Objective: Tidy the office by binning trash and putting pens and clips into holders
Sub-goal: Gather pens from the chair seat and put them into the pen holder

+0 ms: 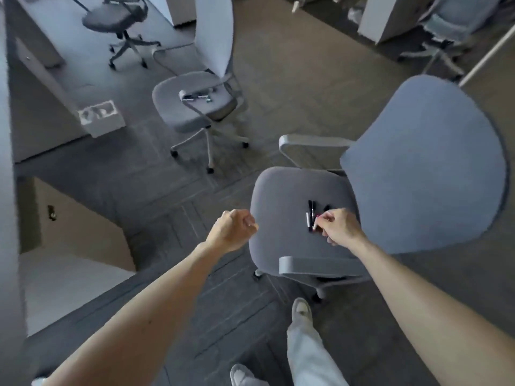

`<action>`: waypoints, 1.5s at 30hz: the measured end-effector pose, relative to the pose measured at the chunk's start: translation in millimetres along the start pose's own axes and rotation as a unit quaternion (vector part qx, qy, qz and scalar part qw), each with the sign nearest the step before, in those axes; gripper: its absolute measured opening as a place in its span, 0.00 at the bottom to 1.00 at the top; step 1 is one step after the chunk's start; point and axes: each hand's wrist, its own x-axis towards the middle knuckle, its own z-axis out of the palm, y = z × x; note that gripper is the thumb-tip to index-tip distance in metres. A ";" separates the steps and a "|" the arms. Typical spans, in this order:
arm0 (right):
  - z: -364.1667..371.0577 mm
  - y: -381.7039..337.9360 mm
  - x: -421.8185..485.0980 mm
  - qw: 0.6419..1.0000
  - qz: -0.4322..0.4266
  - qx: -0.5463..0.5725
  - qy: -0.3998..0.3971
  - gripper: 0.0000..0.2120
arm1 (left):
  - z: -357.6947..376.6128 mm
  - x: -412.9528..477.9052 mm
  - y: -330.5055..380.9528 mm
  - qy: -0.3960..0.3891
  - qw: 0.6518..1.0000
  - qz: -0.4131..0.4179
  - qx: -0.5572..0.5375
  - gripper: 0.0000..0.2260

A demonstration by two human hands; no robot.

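Several pens lie side by side on the grey seat of the near office chair. My right hand reaches over the seat and pinches a red-and-white pen at the right edge of that group. My left hand hangs curled into a loose fist just left of the seat's front edge; nothing shows in it. More pens lie on the seat of a second chair farther back.
A white square bin with paper in it stands on the carpet at the left beside a desk. Other chairs stand at the back left and back right. My feet are close to the near chair's base.
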 end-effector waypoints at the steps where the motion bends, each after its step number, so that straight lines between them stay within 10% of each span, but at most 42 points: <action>1: -5.9 12.7 6.6 1.000 0.020 0.010 0.000 0.09 | 10.0 9.9 7.7 -0.023 1.000 0.000 -0.003 0.03; 19: 39.8 168.1 267.4 0.962 0.246 0.112 -0.031 0.09 | 226.9 286.3 37.8 -0.210 0.963 -0.169 -0.015 0.19; 31: 111.5 245.1 367.2 0.953 0.292 0.065 0.052 0.22 | 355.8 370.2 22.0 -0.178 0.981 -0.066 0.044 0.28; 45: 131.1 236.3 353.0 0.950 0.297 -0.016 0.091 0.22 | 366.1 377.5 10.9 -0.151 0.979 0.012 0.137 0.08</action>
